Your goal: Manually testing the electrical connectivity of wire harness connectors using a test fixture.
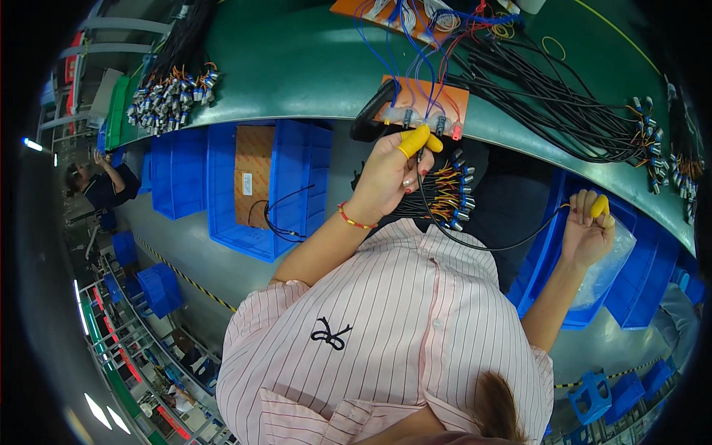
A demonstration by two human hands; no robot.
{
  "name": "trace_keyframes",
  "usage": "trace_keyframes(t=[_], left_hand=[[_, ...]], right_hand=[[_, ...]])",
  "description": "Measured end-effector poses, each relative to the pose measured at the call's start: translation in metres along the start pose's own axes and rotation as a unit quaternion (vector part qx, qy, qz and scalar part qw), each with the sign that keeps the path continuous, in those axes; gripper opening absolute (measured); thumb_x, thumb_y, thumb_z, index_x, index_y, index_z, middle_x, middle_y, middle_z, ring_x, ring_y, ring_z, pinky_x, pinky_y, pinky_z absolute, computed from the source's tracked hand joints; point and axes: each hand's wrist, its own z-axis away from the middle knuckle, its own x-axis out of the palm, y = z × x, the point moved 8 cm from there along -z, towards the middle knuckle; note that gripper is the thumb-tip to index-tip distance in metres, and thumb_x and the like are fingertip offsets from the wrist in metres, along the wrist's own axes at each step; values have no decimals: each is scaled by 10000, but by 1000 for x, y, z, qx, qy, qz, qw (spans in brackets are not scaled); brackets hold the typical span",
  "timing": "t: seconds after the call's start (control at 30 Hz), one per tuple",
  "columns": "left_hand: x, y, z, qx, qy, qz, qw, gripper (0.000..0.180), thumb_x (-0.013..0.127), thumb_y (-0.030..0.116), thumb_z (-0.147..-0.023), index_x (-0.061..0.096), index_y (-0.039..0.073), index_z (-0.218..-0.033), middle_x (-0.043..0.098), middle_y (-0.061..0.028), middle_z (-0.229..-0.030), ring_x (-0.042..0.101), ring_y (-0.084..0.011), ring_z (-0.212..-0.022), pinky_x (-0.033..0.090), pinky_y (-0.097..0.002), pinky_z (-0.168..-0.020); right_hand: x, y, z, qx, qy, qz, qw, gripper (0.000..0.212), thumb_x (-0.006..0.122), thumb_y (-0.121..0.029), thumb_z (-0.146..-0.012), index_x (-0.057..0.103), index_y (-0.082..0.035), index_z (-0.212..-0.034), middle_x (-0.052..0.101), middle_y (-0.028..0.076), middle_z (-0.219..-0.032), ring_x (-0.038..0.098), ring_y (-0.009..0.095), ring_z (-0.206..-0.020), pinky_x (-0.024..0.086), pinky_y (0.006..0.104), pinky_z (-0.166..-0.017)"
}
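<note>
My left hand (393,167), with yellow finger cots on its thumb and a finger, pinches one end of a thin black cable (498,249). It is right at the front edge of an orange board (448,95) with grey connectors and blue and red wires. Whether the cable end is plugged into the board is hidden by my fingers. The cable sags across my front to my right hand (588,226), held out to the right. That hand's fingers are curled around the cable's other end, where an orange wire shows. A bundle of cables with metal connectors (454,194) lies below the board.
On the green table (297,81) are cable bundles at the left (174,96) and right (578,126), and another wired orange board (386,11). A black rounded object (368,115) touches the near board. Blue bins (300,170) stand below the table edge. Another person (111,182) is far left.
</note>
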Motion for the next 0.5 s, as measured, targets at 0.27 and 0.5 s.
trace_keyframes(t=[0.27, 0.5], left_hand=[[6, -6, 18, 19, 32, -79, 996, 285, 466, 249, -1012, 582, 25, -880, 461, 13, -544, 331, -43, -387, 265, -195, -369], [23, -13, 42, 20, -68, -135, 988, 328, 451, 240, -1018, 620, -21, -915, 590, -88, -598, 468, -63, -423, 368, -165, -401]], right_hand=[[2, -38, 3, -71, -8, 35, 997, 212, 481, -193, -777, 351, -90, -644, 309, 26, -605, 277, 146, -630, 251, 313, -659], [76, -132, 63, -307, -79, 178, 932, 288, 542, -264, -723, 342, -114, -579, 332, 19, -589, 296, 165, -650, 233, 361, -706]])
